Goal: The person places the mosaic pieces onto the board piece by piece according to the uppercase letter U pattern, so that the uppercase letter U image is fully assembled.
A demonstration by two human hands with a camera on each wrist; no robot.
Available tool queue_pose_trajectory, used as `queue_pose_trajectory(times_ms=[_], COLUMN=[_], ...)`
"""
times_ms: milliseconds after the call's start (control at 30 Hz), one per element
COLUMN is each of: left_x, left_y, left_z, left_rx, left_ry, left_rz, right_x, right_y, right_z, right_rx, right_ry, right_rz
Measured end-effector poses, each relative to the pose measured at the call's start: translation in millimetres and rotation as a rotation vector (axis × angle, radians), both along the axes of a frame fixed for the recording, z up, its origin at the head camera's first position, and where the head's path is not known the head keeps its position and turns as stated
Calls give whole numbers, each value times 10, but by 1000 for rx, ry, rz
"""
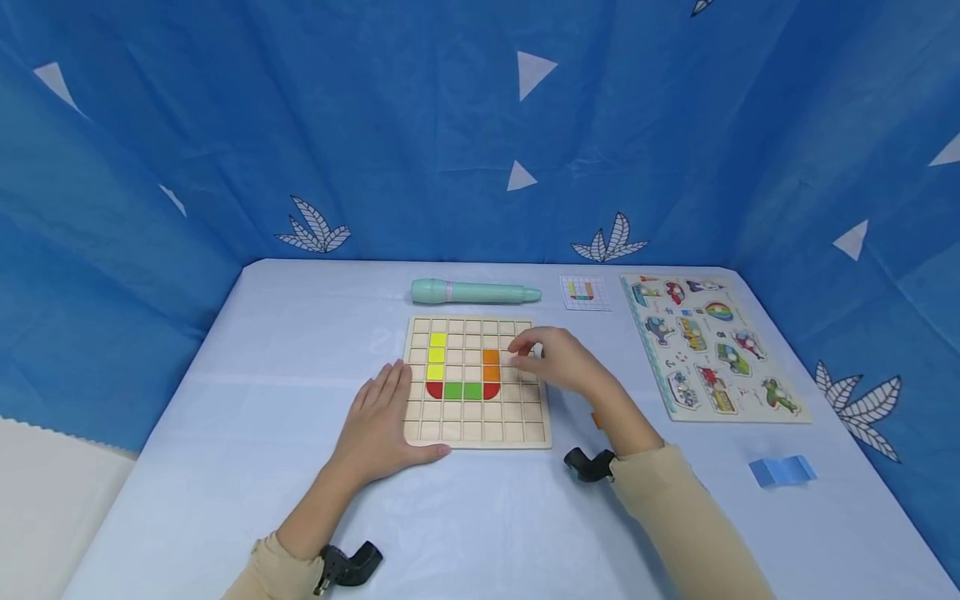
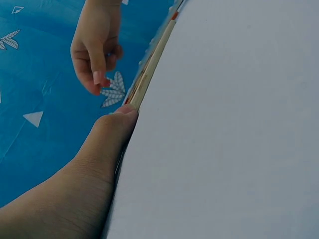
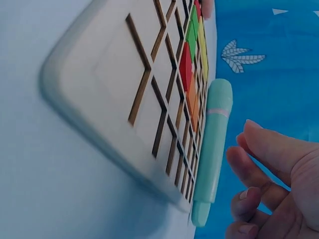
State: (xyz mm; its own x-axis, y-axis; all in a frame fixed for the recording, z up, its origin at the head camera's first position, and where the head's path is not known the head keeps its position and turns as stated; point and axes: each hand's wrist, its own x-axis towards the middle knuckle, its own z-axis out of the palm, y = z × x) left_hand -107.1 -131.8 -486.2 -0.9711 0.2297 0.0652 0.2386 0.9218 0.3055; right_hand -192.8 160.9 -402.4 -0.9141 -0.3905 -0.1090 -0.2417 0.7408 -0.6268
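A wooden grid board [image 1: 522,431] lies on the table, with yellow tiles [image 1: 437,355] in a column, red rounded tiles [image 1: 434,390] at the lower corners, green tiles [image 1: 462,391] between them and two orange tiles [image 1: 491,365] at the right. My left hand [image 1: 378,429] rests along the board's left edge, fingers straight, thumb at the front edge. Over the board's right side hovers my right hand [image 1: 558,360], its fingers loosely bent and thumb apart from them; no tile shows between them in the right wrist view. Another orange tile [image 1: 597,420] is partly hidden by the right forearm.
Behind the board lies a mint-green pen-shaped object [image 1: 480,292]. A small pattern card [image 1: 585,293] is to its right. At the far right sits a picture puzzle board [image 1: 712,350], with a folded blue piece [image 1: 782,472] in front of it. Blue curtain hangs behind the table.
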Motion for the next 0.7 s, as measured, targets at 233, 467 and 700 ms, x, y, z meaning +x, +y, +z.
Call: queue_pose_trajectory(times_ms=[233,467,700], left_x=[-5,13,7], left_y=[9,22,8], left_z=[-1,36,22], left_rx=[4,14,18], left_ry=[9,-10,-5], left_rz=[0,-2,-2], right_x=[128,279,428], right_y=[285,662,958], right_z=[0,-29,-68], right_rx=[-9,-9,2], right_ry=[-6,11,7], right_rz=[-56,-97,-151])
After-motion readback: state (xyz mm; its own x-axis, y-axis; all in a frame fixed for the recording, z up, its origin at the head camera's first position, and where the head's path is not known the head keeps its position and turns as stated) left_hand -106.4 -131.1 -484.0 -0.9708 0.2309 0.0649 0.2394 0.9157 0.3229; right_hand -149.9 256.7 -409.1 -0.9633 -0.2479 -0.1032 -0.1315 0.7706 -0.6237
